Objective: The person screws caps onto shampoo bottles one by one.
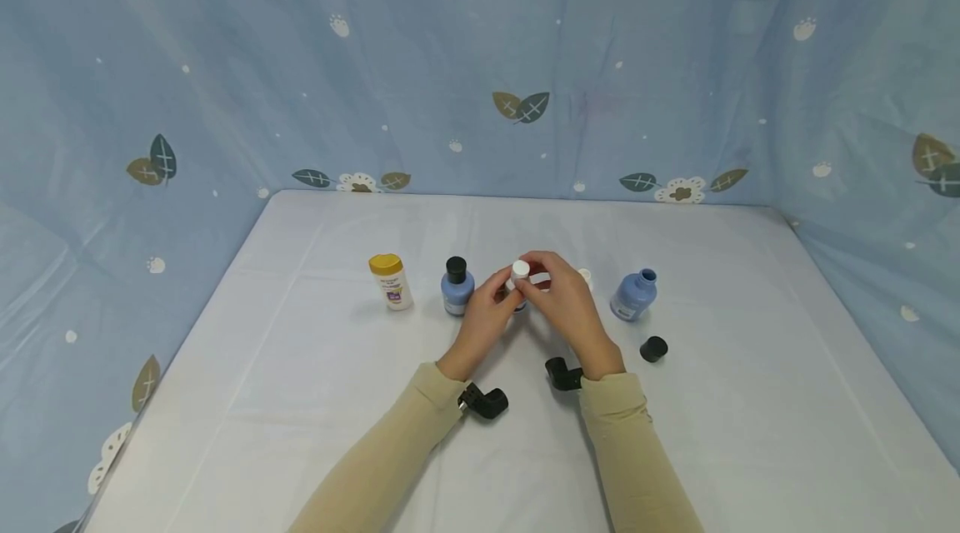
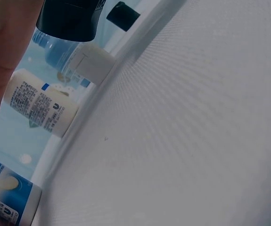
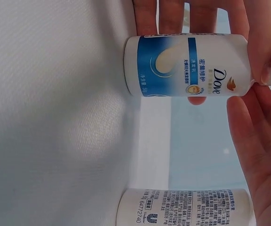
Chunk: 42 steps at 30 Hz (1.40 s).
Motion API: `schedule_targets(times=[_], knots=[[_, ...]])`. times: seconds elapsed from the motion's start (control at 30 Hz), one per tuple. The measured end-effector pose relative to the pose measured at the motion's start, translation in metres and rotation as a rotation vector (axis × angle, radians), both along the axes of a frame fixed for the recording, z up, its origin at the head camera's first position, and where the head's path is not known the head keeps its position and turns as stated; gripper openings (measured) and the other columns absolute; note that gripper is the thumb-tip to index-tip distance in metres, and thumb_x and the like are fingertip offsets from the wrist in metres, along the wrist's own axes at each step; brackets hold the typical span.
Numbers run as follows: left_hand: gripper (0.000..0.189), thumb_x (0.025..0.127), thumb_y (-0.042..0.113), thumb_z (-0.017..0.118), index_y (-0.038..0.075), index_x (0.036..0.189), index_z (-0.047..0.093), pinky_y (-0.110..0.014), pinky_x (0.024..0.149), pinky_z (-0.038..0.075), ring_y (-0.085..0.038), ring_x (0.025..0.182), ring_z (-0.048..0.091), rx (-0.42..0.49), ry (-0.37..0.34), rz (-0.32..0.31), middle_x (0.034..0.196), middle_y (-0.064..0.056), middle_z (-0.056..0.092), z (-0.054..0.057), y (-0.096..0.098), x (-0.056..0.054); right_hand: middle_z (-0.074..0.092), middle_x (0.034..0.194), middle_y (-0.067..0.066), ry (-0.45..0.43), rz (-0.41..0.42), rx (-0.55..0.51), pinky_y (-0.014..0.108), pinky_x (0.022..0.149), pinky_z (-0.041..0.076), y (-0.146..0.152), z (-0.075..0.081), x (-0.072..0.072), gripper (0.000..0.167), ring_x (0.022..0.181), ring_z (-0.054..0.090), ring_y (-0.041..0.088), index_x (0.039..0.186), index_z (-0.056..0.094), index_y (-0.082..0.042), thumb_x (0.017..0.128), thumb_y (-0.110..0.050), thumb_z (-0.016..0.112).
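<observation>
Between my two hands stands a small white Dove shampoo bottle [image 3: 177, 66] with a blue label and a white cap [image 1: 521, 269]. My left hand [image 1: 483, 318] holds it from the left, fingers behind the body and thumb by the neck. From the right, my right hand [image 1: 570, 308] curls its thumb and fingers about the cap; whether the cap is loose I cannot tell. Just left of the left hand is a blue bottle [image 1: 457, 291] with a black cap. Behind the right hand a second white bottle [image 2: 41, 103] stands upright, mostly hidden in the head view.
At the right stands an uncapped blue bottle [image 1: 634, 296], with a loose black cap [image 1: 654, 348] in front of it. A white bottle with a yellow cap [image 1: 391, 281] stands at the left. A patterned blue curtain [image 1: 450, 58] surrounds the white table [image 1: 300, 433].
</observation>
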<state>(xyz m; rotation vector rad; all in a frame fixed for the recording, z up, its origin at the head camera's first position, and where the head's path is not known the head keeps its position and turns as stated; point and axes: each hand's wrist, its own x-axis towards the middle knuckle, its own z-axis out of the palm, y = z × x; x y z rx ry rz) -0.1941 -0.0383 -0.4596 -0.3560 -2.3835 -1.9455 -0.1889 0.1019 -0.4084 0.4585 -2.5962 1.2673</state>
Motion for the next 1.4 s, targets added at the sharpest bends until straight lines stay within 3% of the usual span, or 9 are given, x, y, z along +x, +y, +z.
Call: schedule_targets(times=[0.17,0.4,0.53,0.73,1.07,1.4], knots=[[0.037,0.088,0.024,0.057,0.023,0.125,0.053,-0.028,0.075,0.044,-0.012,0.094,0.051,0.010,-0.025,-0.014,0.117,0.002,0.055,0.005,-0.001,0.001,0.055,0.106,0.001,0.000,0.016,0.002,0.029,0.075,0.047,0.000,0.001,0.000,0.038,0.096,0.052,0.013,0.116,0.054,-0.012,0.082,-0.022,0.066],[0.038,0.090,0.017,0.054,0.006,0.126,0.051,-0.027,0.074,0.046,-0.018,0.095,0.053,0.015,0.015,-0.036,0.118,-0.010,0.055,0.032,-0.002,0.016,0.051,0.112,0.000,0.054,0.058,0.084,0.026,0.073,0.047,0.001,0.001,0.000,0.041,0.098,0.050,0.012,0.125,0.050,-0.015,0.085,-0.017,0.061],[0.038,0.090,0.018,0.054,0.006,0.126,0.050,-0.028,0.079,0.046,-0.019,0.099,0.055,0.036,0.027,-0.049,0.118,-0.011,0.055,0.032,-0.002,0.016,0.050,0.112,-0.002,0.067,0.070,0.099,0.029,0.073,0.047,0.003,0.000,0.000,0.042,0.098,0.050,0.011,0.126,0.050,-0.018,0.085,-0.008,0.055],[0.037,0.090,0.019,0.054,0.007,0.126,0.051,-0.028,0.079,0.046,-0.018,0.097,0.056,0.043,0.034,-0.057,0.116,-0.011,0.057,0.032,-0.002,0.015,0.051,0.109,-0.003,0.062,0.054,0.092,0.029,0.072,0.047,0.003,0.002,0.001,0.039,0.097,0.050,0.010,0.123,0.053,-0.019,0.086,-0.008,0.053],[0.038,0.090,0.020,0.054,0.009,0.126,0.051,-0.030,0.079,0.046,-0.019,0.096,0.056,0.008,0.007,-0.026,0.115,-0.010,0.057,0.035,-0.001,0.018,0.056,0.109,-0.004,0.087,0.046,0.097,0.028,0.071,0.048,0.006,0.001,0.000,0.034,0.097,0.053,0.010,0.120,0.056,-0.016,0.086,-0.014,0.057],[0.038,0.090,0.022,0.054,0.009,0.125,0.052,-0.029,0.076,0.045,-0.019,0.091,0.055,-0.009,0.005,-0.013,0.110,-0.009,0.059,0.036,-0.001,0.018,0.055,0.105,-0.004,0.023,0.040,0.041,0.026,0.072,0.049,0.006,0.003,-0.001,0.033,0.097,0.052,0.010,0.115,0.058,-0.015,0.083,-0.022,0.064]])
